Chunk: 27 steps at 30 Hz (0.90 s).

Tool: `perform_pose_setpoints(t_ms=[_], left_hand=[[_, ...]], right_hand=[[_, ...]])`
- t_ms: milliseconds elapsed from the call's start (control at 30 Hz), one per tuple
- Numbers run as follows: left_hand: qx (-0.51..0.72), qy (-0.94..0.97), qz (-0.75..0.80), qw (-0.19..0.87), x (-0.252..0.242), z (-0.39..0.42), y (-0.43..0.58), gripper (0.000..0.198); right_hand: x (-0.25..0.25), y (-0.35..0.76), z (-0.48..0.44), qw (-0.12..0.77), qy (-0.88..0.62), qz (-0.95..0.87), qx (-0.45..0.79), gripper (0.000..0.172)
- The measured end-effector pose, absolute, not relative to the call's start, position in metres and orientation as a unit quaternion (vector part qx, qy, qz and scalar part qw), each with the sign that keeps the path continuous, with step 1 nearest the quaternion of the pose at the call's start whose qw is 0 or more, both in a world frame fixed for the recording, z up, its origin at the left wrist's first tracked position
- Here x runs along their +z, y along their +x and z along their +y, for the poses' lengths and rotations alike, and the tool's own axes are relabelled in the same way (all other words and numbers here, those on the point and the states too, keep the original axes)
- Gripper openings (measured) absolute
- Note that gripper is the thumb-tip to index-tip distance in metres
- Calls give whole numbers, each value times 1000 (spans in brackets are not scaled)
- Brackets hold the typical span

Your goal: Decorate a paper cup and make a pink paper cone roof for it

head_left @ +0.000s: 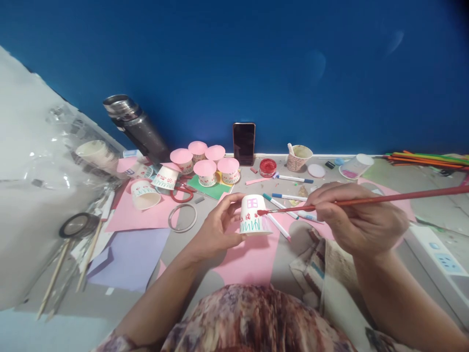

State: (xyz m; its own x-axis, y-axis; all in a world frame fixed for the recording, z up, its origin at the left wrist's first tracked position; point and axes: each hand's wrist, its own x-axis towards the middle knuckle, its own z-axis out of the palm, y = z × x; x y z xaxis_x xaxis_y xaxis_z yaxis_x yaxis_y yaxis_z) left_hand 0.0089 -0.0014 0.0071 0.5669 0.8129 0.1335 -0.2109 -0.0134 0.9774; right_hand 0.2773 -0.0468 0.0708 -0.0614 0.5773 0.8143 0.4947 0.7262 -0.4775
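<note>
Your left hand held an upside-down paper cup over pink paper — its side marked in red, green and purple — while your right hand gripped a paintbrush, tip at the cup.

Blotchy maroon-and-cream patterned garment
</note>
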Motion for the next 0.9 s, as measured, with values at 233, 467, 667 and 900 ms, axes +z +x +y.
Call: perform_pose_setpoints(t_ms=[233,467,667,900], left_hand=[[393,590,253,659,5,-2,10,69],[398,585,241,664,4,-1,9,70],[400,573,239,674,3,-1,9,70],[406,574,236,671,4,-1,9,69]], right_hand=[[71,276,-46,590,-365,-720,32,9],[68,277,-47,586,-370,-721,24,9],[70,277,-48,581,-359,-726,80,11],[71,273,-50,622,-375,-685,58,13]])
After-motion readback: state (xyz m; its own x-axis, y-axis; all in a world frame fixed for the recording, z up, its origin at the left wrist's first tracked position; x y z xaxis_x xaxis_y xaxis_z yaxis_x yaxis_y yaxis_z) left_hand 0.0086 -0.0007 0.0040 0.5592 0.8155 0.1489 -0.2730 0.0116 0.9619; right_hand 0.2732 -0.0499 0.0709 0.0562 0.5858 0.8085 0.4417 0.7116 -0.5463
